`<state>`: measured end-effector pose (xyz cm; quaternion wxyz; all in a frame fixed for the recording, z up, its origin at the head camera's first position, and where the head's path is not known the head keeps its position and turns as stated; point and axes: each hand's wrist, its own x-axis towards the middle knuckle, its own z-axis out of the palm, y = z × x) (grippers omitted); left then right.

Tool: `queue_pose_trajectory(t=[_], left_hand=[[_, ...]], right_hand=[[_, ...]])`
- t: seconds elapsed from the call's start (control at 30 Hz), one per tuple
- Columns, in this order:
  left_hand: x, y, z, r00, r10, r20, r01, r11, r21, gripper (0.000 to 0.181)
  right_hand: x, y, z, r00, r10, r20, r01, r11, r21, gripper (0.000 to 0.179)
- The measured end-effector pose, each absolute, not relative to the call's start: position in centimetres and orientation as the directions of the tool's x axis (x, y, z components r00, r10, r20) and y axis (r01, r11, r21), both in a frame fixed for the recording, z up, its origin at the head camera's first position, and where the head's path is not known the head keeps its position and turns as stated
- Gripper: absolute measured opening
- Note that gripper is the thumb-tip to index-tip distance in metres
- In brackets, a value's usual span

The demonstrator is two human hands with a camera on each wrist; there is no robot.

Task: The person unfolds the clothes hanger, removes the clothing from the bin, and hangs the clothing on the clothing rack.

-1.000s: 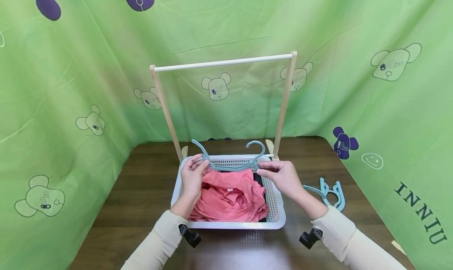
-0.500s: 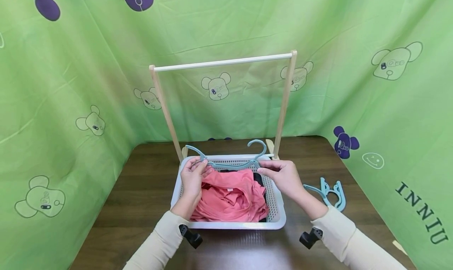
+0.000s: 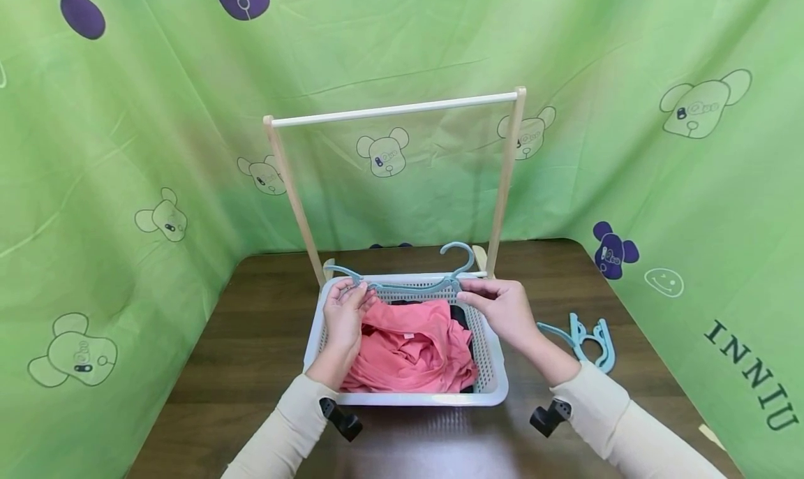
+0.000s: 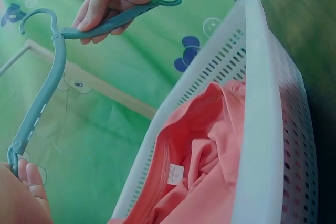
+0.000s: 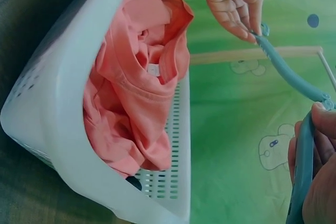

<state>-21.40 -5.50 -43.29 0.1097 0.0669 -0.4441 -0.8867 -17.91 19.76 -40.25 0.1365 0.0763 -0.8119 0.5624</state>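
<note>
Both hands hold a light blue folding clothes hanger (image 3: 411, 288) above the far side of a white basket. Its curved hook (image 4: 39, 17) points up beside the right hand, clearest in the left wrist view. My left hand (image 3: 342, 320) pinches a jointed end of one hanger arm, and a thin end piece sticks out to the left past the fingers. The right hand (image 3: 502, 313) grips the other arm close to the hook; in the right wrist view that arm (image 5: 300, 177) runs down along the palm. Below lies a crumpled pink garment (image 3: 411, 357) with a white label (image 4: 175, 174).
The perforated white basket (image 3: 421, 399) stands on a dark wooden table (image 3: 251, 367), with something black under the pink garment. Behind it rises a wooden rack with a white bar (image 3: 396, 110). A second blue folding hanger (image 3: 606, 357) lies to the right. Green printed cloth (image 3: 188, 102) surrounds the table.
The hanger's left end piece has swung down and outward to the left, from pointing up to lying nearly flat. The hook end has risen slightly with the right hand.
</note>
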Motion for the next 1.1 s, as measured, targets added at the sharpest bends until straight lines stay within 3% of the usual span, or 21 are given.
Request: queue_pose_trajectory(t=[0.77, 1.1], left_hand=[[-21.2, -4.9, -43.2, -0.985, -0.155, -0.080, 0.044, -0.666, 0.745, 0.018], [-21.2, -5.1, -43.5, -0.986, -0.132, -0.105, 0.018, -0.705, 0.709, 0.016]], right_hand=[[-19.4, 21.3, -39.5, -0.957, 0.003, 0.292, -0.271, 0.361, -0.892, 0.027], [-19.7, 22.2, -39.3, -0.968, -0.126, 0.215, -0.245, 0.324, -0.914, 0.031]])
